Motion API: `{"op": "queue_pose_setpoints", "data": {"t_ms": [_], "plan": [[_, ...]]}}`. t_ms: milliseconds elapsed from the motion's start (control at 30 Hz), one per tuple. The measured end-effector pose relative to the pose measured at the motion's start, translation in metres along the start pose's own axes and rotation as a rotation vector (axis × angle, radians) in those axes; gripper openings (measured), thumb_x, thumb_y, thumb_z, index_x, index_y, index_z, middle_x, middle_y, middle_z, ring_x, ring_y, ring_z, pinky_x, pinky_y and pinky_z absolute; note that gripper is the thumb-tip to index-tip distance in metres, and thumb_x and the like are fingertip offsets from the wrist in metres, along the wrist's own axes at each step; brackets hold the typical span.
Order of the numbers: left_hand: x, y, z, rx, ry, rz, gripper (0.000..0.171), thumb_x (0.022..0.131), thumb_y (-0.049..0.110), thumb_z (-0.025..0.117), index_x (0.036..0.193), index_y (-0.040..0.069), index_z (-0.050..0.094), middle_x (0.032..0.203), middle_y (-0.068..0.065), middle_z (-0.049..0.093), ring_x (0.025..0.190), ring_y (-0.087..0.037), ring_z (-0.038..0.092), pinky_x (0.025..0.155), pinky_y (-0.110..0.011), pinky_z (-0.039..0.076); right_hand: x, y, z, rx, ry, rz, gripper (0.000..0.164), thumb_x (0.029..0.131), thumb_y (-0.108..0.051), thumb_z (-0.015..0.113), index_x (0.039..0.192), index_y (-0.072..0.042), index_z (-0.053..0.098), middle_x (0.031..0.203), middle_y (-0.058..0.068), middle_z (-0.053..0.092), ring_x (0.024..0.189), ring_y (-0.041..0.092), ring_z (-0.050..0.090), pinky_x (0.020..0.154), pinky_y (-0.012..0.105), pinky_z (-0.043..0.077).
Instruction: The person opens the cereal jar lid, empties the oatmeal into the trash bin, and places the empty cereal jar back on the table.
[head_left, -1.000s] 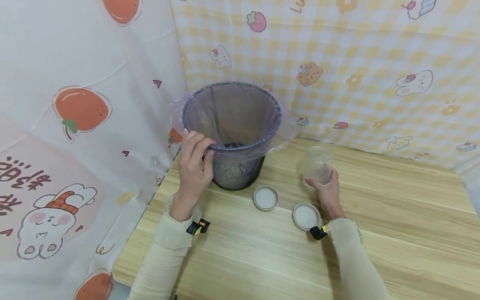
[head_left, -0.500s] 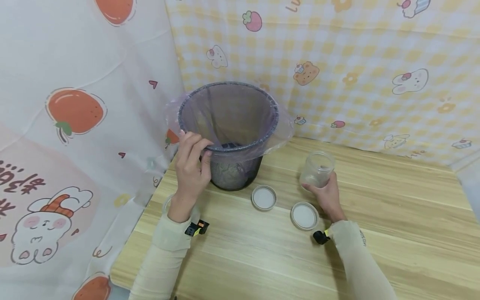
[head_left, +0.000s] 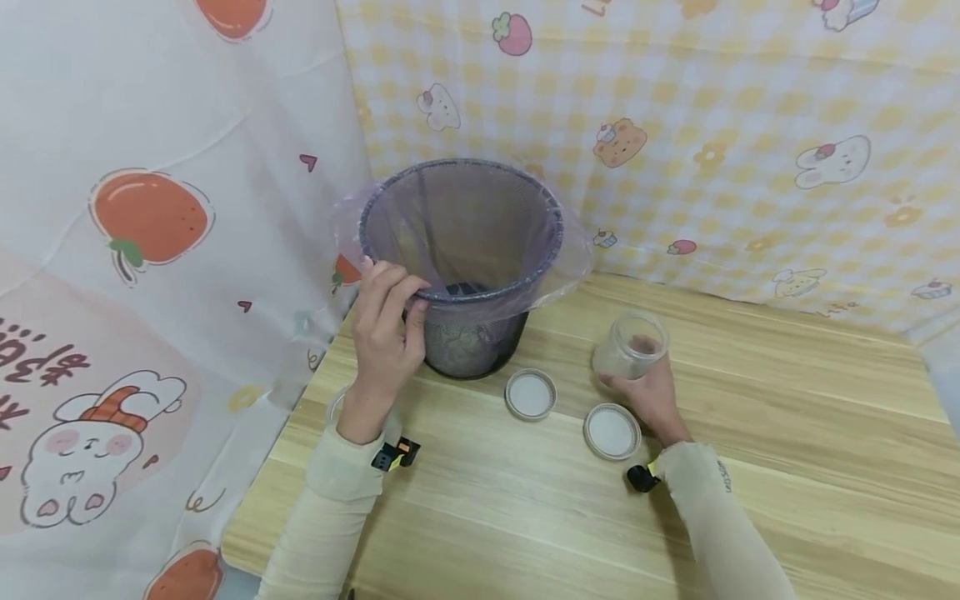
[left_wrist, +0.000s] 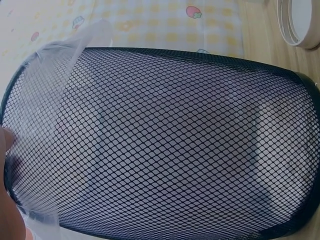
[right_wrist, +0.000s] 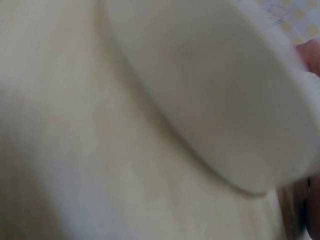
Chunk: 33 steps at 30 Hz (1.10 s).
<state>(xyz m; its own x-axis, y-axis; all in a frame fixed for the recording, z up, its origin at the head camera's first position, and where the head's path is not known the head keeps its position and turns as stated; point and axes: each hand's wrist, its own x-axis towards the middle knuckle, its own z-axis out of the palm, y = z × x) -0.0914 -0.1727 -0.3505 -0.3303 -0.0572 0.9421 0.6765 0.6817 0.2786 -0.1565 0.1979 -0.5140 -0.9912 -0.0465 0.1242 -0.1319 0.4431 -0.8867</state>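
Observation:
My left hand (head_left: 386,333) grips the near-left rim of a black mesh wastebasket (head_left: 472,350), thumb outside and fingers over the edge. A thin purplish bin liner (head_left: 566,262) is folded over that rim. In the left wrist view the basket's mesh (left_wrist: 175,135) fills most of the picture. My right hand (head_left: 651,392) holds a clear glass jar (head_left: 618,358) around its lower right side, with its open mouth turned up. Two round lids lie between basket and jar: a left lid (head_left: 531,395) and a right lid (head_left: 612,432). The right lid (right_wrist: 200,90) looms blurred in the right wrist view.
Everything stands on a wood-grain table (head_left: 525,517). Another clear round container (head_left: 337,407) is mostly hidden behind my left wrist. A yellow checked cloth (head_left: 675,108) hangs behind the table, and a white printed cloth (head_left: 225,100) hangs along the left.
The jar has shifted slightly towards me, and its mouth has tipped more into view. My left hand keeps its hold on the basket rim. The head view has swayed a little.

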Motion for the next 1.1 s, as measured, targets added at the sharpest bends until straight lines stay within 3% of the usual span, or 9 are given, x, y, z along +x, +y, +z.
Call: {"op": "queue_pose_setpoints", "data": {"t_ms": [133, 500, 733, 967, 1100], "plan": [[-0.001, -0.001, -0.001, 0.012, 0.016, -0.004, 0.027, 0.099, 0.020, 0.052, 0.091, -0.002, 0.064, 0.091, -0.017, 0.058, 0.091, -0.036, 0.053, 0.107, -0.061, 0.022, 0.006, 0.003, 0.002, 0.001, -0.031, -0.036, 0.091, 0.063, -0.016, 0.090, 0.135, -0.001, 0.036, 0.128, 0.018, 0.047, 0.114, 0.035, 0.047, 0.096, 0.051, 0.036], [-0.003, -0.005, 0.005, 0.026, -0.003, -0.007, 0.027, 0.099, 0.020, 0.052, 0.092, -0.002, 0.064, 0.092, -0.017, 0.059, 0.094, -0.036, 0.054, 0.106, -0.060, 0.023, 0.010, 0.011, 0.001, -0.006, -0.071, -0.032, 0.093, 0.065, -0.014, 0.088, 0.138, 0.000, 0.032, 0.133, 0.021, 0.043, 0.119, 0.038, 0.043, 0.100, 0.053, 0.032], [-0.001, -0.016, 0.016, 0.028, -0.064, -0.001, 0.024, 0.099, 0.019, 0.053, 0.094, -0.002, 0.064, 0.097, -0.019, 0.059, 0.100, -0.038, 0.055, 0.107, -0.060, 0.023, 0.015, 0.020, -0.005, 0.025, -0.107, -0.060, 0.100, 0.069, -0.020, 0.087, 0.145, -0.006, 0.024, 0.136, 0.019, 0.039, 0.124, 0.037, 0.040, 0.101, 0.054, 0.030], [-0.010, -0.018, 0.012, 0.062, -0.179, -0.013, 0.017, 0.094, 0.009, 0.057, 0.106, -0.002, 0.061, 0.111, -0.020, 0.058, 0.121, -0.040, 0.048, 0.106, -0.063, 0.021, 0.000, 0.023, -0.012, 0.138, -0.274, 0.027, 0.107, 0.081, -0.018, 0.078, 0.152, -0.010, -0.001, 0.152, 0.020, 0.016, 0.139, 0.040, 0.019, 0.109, 0.058, 0.018], [-0.018, -0.015, 0.005, 0.044, -0.210, -0.056, 0.031, 0.095, 0.012, 0.057, 0.122, -0.002, 0.057, 0.130, -0.020, 0.052, 0.132, -0.042, 0.036, 0.107, -0.064, 0.016, -0.012, 0.015, -0.026, 0.154, -0.257, 0.092, 0.101, 0.087, -0.021, 0.071, 0.152, -0.009, -0.005, 0.155, 0.020, 0.009, 0.142, 0.039, 0.011, 0.112, 0.054, 0.014]]}}
